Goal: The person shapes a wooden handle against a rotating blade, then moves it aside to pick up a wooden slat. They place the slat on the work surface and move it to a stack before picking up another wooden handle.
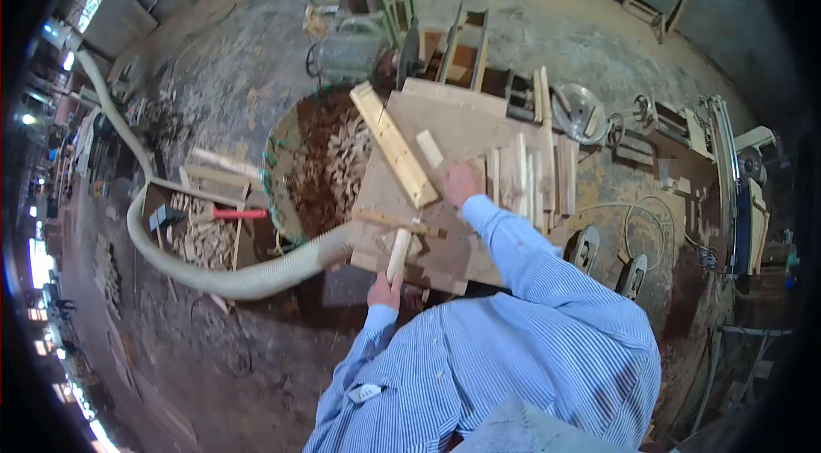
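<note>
My left hand [385, 291] is closed around the lower end of a short wooden stick [398, 253], at the near edge of the worktable [386, 179]. The stick's upper end reaches a small wooden crosspiece [395, 220] on the table. Above the tabletop, my right hand [462, 183] has its fingers curled at the end of a short pale wood block [429, 148] and appears to grip it; its fingertips are partly hidden. Left of that block, a long yellowish wooden board [393, 145] lies slanted across the table. Several wood strips [523, 175] lie side by side right of my right hand.
A round bin [291, 167] of wood offcuts stands left of the table. A thick ribbed hose [244, 284] curves to the table's left edge. Beyond the table is a green machine [351, 55]. A wooden crate [237, 239] holds scraps and a red-handled tool [239, 214].
</note>
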Available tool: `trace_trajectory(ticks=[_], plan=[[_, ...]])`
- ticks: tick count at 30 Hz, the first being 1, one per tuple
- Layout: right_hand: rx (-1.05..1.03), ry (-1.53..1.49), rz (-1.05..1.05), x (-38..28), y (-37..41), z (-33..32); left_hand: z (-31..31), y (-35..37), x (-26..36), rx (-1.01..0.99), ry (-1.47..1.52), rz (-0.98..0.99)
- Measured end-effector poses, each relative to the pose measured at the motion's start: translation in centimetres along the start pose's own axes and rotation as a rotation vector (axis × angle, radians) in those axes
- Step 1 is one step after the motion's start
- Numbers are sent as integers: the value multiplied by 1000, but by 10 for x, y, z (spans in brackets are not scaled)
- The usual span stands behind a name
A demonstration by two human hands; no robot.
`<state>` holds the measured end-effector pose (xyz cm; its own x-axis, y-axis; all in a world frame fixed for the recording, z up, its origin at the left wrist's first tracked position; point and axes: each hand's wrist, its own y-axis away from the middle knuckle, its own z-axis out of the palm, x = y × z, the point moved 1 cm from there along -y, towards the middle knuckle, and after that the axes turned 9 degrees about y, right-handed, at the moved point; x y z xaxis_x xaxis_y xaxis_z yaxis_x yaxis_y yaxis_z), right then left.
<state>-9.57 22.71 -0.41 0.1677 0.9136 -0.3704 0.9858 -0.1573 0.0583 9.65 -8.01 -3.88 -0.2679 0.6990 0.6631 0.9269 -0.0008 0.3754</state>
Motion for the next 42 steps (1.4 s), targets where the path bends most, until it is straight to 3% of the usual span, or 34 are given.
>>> trace_trajectory(ticks=[3,7,19,28,35,37,42], plan=[[98,-89,12,2,-19,29,-2,-6,20,19,16,-30],[-31,-327,54,-23,-41,11,-3,-14,37,1,-27,-74],[146,-271,-33,-47,-123,46,-3,-28,41,-76,-104,-112],[27,-322,30,-47,-156,56,1,-31,43,-72,-166,-84],[133,-232,2,-48,-168,47,6,-45,45,-69,-120,-66],[36,-314,40,-45,-176,45,5,-51,53,-77,-99,-74],[46,-355,63,-34,-201,45,9,-70,73,-63,-126,-67]])
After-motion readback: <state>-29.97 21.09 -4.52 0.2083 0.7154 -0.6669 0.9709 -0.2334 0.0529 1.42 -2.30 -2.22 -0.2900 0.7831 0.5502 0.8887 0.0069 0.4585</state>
